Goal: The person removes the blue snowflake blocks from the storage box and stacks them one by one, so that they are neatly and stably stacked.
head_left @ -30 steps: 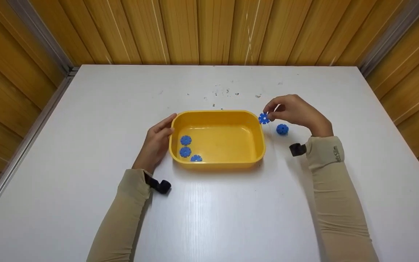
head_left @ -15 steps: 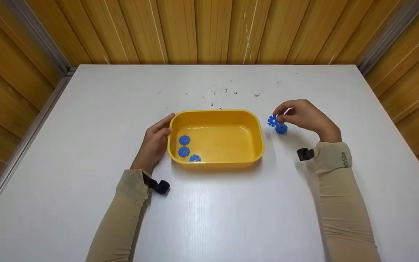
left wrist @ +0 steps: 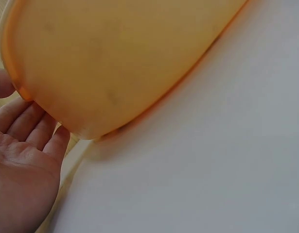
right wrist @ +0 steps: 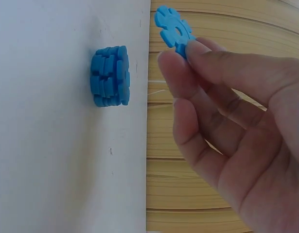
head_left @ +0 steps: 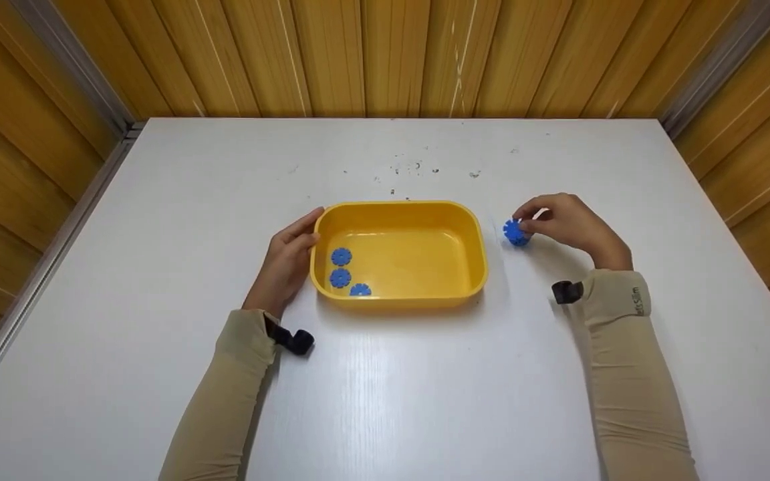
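A yellow plastic tub (head_left: 398,304) stands mid-table, its left end gripped by my left hand (head_left: 283,264), thumb at the rim and fingers along the outer wall. Inside, at the tub's left, lie a blue notched disc (head_left: 341,256), a second disc (head_left: 339,278) and a third disc (head_left: 360,290), partly hidden by the front wall. Right of the tub, my right hand (head_left: 572,224) pinches another blue notched disc (right wrist: 172,26) between thumb and forefinger. A short stack of blue discs (right wrist: 110,76) stands on the table; the held disc overlaps it in the head view.
The white table (head_left: 385,401) has small dark marks (head_left: 418,166) behind the tub. Wood-patterned panels (head_left: 385,60) rise at its far edge and sides. Each wrist carries a small black camera (head_left: 567,292) on its sleeve.
My right hand has moved right and nearer, away from the tub's right rim, carrying the disc to the stack. My left hand and the tub have stayed in place.
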Demonstrator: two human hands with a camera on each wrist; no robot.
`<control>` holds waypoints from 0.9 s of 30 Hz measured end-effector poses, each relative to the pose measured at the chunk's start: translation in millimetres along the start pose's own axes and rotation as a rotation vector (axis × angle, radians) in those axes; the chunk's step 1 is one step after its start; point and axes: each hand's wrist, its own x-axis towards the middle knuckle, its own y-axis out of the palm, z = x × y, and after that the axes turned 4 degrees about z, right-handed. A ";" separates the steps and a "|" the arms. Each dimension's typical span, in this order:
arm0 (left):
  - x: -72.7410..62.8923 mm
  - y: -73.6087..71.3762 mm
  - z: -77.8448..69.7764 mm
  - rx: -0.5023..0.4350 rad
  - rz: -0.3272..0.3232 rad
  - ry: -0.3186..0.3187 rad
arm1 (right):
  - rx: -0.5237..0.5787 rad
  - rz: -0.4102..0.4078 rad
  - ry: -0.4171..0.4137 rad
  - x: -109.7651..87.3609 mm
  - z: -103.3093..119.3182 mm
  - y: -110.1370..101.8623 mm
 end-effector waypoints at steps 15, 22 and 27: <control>0.3 -1.0 1.0 -0.007 0.014 0.018 | 0.029 -0.042 0.043 2.8 -16.9 0.9; -0.1 -0.3 0.4 -0.012 0.014 0.017 | 0.024 -0.048 0.063 2.8 -18.0 1.5; 0.1 -0.3 -0.1 -0.007 0.017 0.017 | 0.018 -0.044 0.054 2.6 -18.6 0.8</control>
